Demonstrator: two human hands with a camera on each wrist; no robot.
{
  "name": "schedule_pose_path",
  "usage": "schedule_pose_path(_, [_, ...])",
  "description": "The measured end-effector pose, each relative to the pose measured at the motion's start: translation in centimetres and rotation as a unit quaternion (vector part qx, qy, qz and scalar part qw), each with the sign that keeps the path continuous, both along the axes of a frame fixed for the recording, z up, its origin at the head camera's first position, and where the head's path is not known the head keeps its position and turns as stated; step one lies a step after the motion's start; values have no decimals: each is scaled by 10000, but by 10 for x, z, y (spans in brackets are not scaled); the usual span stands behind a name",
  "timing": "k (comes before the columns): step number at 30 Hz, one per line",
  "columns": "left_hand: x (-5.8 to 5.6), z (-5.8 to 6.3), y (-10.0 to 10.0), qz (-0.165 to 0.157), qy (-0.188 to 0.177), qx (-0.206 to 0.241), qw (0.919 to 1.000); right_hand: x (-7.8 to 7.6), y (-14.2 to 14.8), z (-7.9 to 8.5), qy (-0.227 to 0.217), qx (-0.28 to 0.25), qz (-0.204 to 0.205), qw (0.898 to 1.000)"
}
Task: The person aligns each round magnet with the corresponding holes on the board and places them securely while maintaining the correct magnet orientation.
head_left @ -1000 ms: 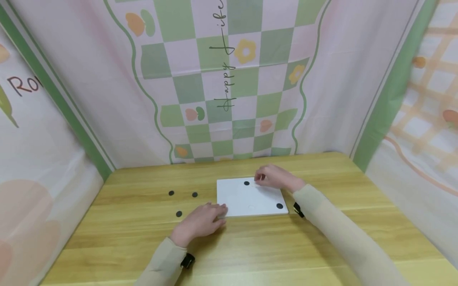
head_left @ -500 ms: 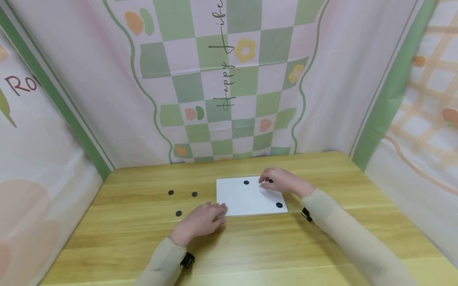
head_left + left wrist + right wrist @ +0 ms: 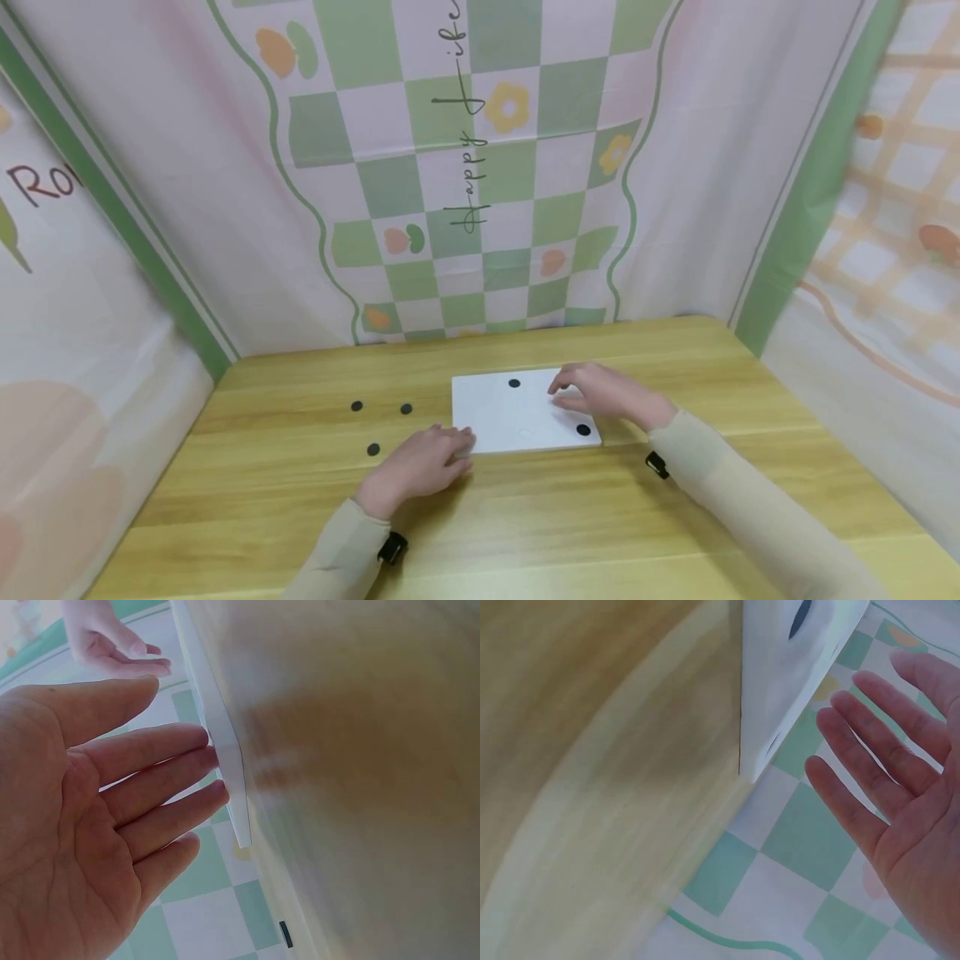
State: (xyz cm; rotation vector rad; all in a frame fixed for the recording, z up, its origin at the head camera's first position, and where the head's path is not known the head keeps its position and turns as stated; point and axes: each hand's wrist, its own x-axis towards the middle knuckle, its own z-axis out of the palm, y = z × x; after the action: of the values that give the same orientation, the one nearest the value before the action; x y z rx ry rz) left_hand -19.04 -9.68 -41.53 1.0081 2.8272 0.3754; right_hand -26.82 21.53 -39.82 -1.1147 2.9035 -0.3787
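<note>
A white rectangular board (image 3: 491, 417) lies flat on the wooden table. My left hand (image 3: 422, 463) rests its straight fingertips on the board's near left corner; the left wrist view shows the fingers (image 3: 161, 750) against its edge. Over the board's far right part hovers my right hand (image 3: 603, 392), fingers loosely extended and holding nothing, as the right wrist view confirms. One black disc (image 3: 514, 383) sits near the board's far edge and another black disc (image 3: 583, 430) at its near right corner. A further dark disc (image 3: 772, 742) on the board shows in the right wrist view; in the head view the right hand hides it.
Left of the board, three loose black discs lie on the table (image 3: 300, 500): a left disc (image 3: 357, 406), a right disc (image 3: 407, 409) and a near disc (image 3: 373, 449). Patterned curtains (image 3: 480, 208) hang behind the table and along both sides.
The right hand has drawn back a little to the right and nearer, its fingers opening from a pinch. A disc at the far right corner showed briefly. The left hand stays in place.
</note>
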Motion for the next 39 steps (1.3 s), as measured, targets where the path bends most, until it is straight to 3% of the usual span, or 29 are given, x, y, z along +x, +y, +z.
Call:
schedule_pose_path(9, [2,1,-1,44,-81,37,10000,12,10,-5,426,-110,335,9985])
schedule_pose_path(25, [2,1,-1,37,-72,49,10000,31,18,-14,481,-299,481,9972])
schedule_pose_path(39, [-1,-1,-1,38,-64,19,10000,48,20,-17,390,-348,316,9981])
